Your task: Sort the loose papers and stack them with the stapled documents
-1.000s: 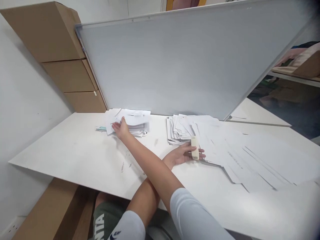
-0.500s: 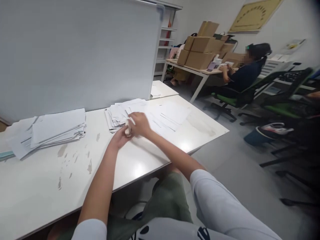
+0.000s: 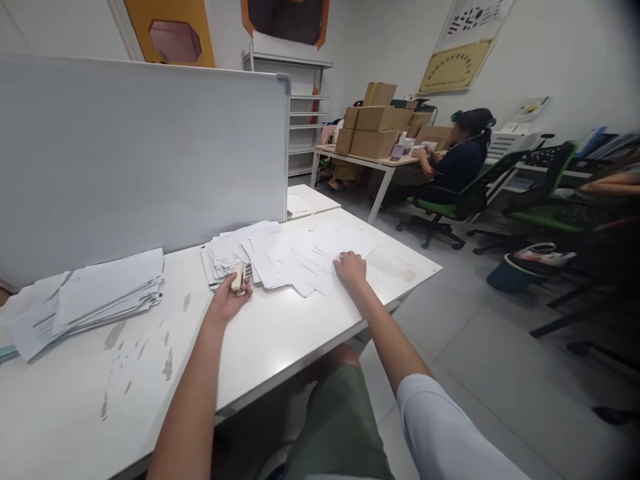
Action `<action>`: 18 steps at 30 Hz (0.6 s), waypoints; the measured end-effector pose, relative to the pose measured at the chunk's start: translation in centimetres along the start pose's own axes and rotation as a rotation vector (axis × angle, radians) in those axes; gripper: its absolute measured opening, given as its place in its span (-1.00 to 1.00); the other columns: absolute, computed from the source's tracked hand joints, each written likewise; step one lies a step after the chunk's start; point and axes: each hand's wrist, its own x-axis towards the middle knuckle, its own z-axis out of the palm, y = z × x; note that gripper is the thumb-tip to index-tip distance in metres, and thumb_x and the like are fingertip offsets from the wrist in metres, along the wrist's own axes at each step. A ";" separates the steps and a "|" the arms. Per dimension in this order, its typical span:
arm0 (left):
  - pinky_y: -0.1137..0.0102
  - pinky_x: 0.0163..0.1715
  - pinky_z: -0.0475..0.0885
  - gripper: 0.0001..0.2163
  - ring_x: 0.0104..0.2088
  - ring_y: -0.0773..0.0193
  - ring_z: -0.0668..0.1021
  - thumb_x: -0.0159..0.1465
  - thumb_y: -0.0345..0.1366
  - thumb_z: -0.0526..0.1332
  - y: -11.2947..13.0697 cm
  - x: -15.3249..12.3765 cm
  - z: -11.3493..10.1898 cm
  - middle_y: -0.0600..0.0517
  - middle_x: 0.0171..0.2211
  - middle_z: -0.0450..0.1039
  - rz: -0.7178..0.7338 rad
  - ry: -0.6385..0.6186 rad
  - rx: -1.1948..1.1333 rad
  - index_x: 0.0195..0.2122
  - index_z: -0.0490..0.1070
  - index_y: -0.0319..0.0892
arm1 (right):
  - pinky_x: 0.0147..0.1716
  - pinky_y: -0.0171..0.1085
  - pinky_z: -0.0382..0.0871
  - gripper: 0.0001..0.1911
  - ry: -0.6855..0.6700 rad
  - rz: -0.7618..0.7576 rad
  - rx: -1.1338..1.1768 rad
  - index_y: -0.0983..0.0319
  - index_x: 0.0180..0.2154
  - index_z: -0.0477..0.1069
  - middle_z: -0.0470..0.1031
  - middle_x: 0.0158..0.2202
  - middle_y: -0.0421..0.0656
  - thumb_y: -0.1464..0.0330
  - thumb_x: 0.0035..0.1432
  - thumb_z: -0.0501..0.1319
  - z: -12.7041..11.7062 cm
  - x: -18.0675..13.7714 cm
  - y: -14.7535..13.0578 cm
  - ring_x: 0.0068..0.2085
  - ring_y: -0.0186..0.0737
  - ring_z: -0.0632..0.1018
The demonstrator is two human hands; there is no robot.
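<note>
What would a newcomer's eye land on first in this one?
Probably the large whiteboard standing along the far side of the white table, filling much of the picture's left. Then the left hand, holding a small cream tool by a paper pile, and the right hand at the near edge of spread loose sheets. In the background, cardboard boxes are stacked on another table.

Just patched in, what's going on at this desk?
The person's left hand holds a small cream stapler in front of a messy paper stack. The right hand is at the spread-out loose papers; whether it grips a sheet is unclear. Another paper stack lies at the table's left, before the whiteboard. Behind, a co-worker sits at another table.
</note>
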 end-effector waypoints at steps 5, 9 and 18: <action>0.41 -0.45 0.49 -0.82 -0.51 0.39 0.38 0.27 -0.39 0.15 0.3 -0.1 0.4 -0.09 -0.36 0.36 -0.065 -0.004 0.005 -0.11 0.33 -0.28 | 0.04 0.01 0.15 -0.45 -0.004 0.095 -0.006 0.45 0.02 0.39 0.32 0.06 0.25 0.12 0.31 -0.01 -0.8 2.5 1.9 0.12 0.20 0.30; 0.37 -0.45 0.51 -0.77 -0.50 0.37 0.39 0.27 -0.37 0.15 0.6 0.2 0.6 -0.10 -0.34 0.36 -0.143 0.001 0.017 -0.05 0.33 -0.28 | 0.11 -0.02 0.11 -0.38 -0.064 0.037 0.004 0.37 0.12 0.33 0.27 0.17 0.19 0.02 0.26 0.04 -0.7 5.2 2.5 0.19 0.15 0.27; 0.35 -0.41 0.51 -0.75 -0.48 0.36 0.41 0.25 -0.38 0.19 0.5 0.7 0.2 -0.11 -0.32 0.37 -0.110 0.010 0.058 -0.04 0.33 -0.29 | 0.08 -0.10 0.14 -0.48 -0.047 0.045 0.016 0.35 0.18 0.22 0.39 0.11 0.16 0.19 0.32 -0.03 1.6 6.0 3.0 0.13 0.04 0.38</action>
